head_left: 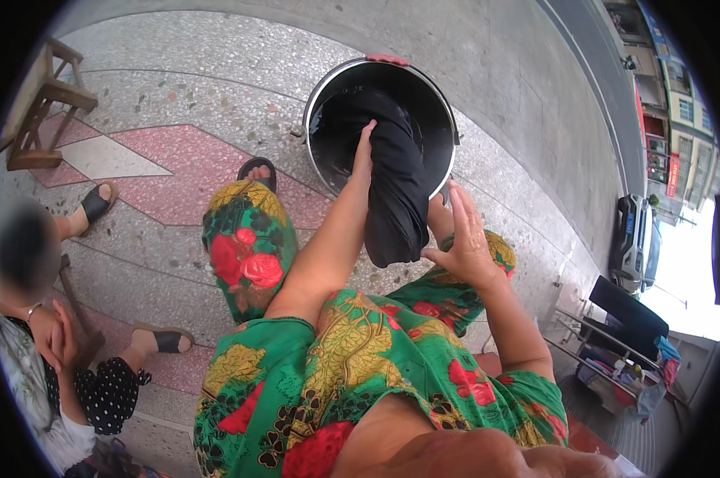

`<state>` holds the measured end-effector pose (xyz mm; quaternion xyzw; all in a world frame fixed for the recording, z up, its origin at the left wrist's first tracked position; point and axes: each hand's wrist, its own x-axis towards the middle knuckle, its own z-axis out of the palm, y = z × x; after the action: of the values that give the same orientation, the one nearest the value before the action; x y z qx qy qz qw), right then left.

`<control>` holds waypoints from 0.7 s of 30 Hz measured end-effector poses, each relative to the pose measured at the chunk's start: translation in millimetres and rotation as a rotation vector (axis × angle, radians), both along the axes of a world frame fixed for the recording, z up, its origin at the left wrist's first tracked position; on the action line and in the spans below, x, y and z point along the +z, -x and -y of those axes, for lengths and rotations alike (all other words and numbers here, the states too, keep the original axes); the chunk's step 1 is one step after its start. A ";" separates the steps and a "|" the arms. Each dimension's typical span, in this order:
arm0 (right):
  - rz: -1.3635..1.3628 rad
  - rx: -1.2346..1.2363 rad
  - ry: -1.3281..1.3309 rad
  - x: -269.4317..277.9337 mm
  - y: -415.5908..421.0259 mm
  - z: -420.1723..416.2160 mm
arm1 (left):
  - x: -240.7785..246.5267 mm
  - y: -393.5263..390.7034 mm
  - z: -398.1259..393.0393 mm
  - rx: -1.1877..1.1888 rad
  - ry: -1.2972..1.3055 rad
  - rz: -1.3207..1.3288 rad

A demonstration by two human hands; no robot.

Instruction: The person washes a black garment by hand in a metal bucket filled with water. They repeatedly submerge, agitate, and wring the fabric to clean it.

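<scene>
A length of wet-looking, twisted black cloth (396, 173) hangs partly in a round, dark-lined bucket (308, 107) with a metal rim and a red handle grip (387, 60). Liquid shows at the bucket's bottom. My left hand (365, 149) is at the left side of the cloth, bearing it over the bucket's mouth; one digit shows along its edge and the rest are hidden behind the cloth. My right hand (464, 236) is held up at the right of the cloth's near end, fingers extended, the thumb tip close to or touching the cloth.
A wooden stool (67, 95) stands at the upper left. Another person's clasped hands (55, 334) and sandalled feet are at the left. A metal rack (599, 352) with cloths and small items is at the lower right. A road and a parked car (632, 242) lie beyond.
</scene>
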<state>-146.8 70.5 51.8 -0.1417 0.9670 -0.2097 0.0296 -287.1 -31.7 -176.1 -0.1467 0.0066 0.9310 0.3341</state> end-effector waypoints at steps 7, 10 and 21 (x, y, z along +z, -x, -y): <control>-0.033 0.864 -0.354 41.5 48.1 60.0 | 129.1 -53.9 33.8 0.065 0.498 -0.139; -0.086 1.116 -0.306 41.5 66.2 84.3 | 108.8 -57.7 34.7 -0.024 0.272 -0.111; -0.049 0.945 -0.113 55.7 87.1 61.4 | 121.5 -46.6 27.1 -0.125 -0.152 0.174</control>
<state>-234.0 9.1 107.5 -0.5690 0.8070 -0.1170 0.1063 -240.5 -58.8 -54.6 -0.2004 -0.0838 0.8900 0.4010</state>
